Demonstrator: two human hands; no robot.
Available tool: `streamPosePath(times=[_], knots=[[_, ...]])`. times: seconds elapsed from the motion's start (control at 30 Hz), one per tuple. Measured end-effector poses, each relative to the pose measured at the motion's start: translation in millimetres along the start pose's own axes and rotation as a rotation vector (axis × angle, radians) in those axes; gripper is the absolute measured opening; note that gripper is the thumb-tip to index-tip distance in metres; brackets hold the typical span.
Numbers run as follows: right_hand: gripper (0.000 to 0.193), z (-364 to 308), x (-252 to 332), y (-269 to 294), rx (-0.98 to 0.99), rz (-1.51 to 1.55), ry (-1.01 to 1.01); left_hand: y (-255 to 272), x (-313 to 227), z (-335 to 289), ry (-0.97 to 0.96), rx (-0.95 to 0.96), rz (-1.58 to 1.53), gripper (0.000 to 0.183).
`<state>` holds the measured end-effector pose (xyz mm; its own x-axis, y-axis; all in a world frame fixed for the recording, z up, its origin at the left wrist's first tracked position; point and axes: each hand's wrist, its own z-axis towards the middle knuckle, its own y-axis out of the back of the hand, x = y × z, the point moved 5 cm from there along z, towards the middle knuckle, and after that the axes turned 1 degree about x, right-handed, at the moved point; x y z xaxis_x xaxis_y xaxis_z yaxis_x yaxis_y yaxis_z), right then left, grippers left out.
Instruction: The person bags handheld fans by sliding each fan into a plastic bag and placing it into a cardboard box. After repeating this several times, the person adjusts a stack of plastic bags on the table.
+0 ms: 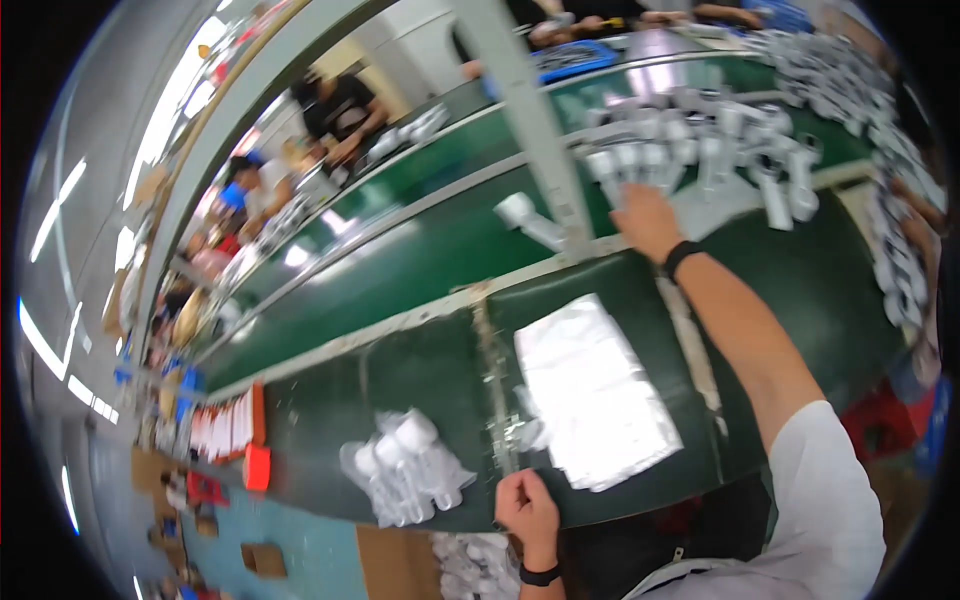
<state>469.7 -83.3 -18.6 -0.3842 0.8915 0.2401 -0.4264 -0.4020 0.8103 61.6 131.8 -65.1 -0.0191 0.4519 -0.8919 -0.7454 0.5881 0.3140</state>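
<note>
My right hand (648, 222) reaches across the bench to the near edge of a group of white pieces with handles and wider heads (710, 140). Its fingers are blurred and partly hidden against them, so I cannot tell whether it grips one. My left hand (527, 508) is curled closed at the bench's near edge; whatever it may hold is hidden. Between the hands lies a stack of shiny, clear-white plastic bags (595, 395). Left of it, several of the white pieces (405, 460) lie together in clear plastic. A single white piece (532, 222) rests on the green conveyor belt.
A slanting metal post (535, 120) rises beyond the bags. Orange boxes (228, 425) stand at the bench's left end. More white pieces (840, 80) are heaped at far right, and below the bench is a cardboard box (400, 565). Other people sit along the conveyor (330, 235).
</note>
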Motion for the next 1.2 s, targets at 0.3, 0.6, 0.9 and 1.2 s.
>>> streamPosePath(times=[0.3,0.6,0.9,1.2], knots=[[0.036,29,-9,-33,0.085,-0.134,-0.040,3,-13,3,0.019,0.010,0.008,0.004],[0.036,-11,-43,15,0.144,0.841,-0.582,0,-9,2,-0.040,-0.005,-0.017,0.007],[0.041,-210,18,181,0.261,1.777,-0.422,3,-23,4,-0.060,-0.065,-0.210,0.010],[0.048,-341,28,209,0.420,1.802,-0.698,-83,-90,-8,-0.588,0.383,0.463,0.010]])
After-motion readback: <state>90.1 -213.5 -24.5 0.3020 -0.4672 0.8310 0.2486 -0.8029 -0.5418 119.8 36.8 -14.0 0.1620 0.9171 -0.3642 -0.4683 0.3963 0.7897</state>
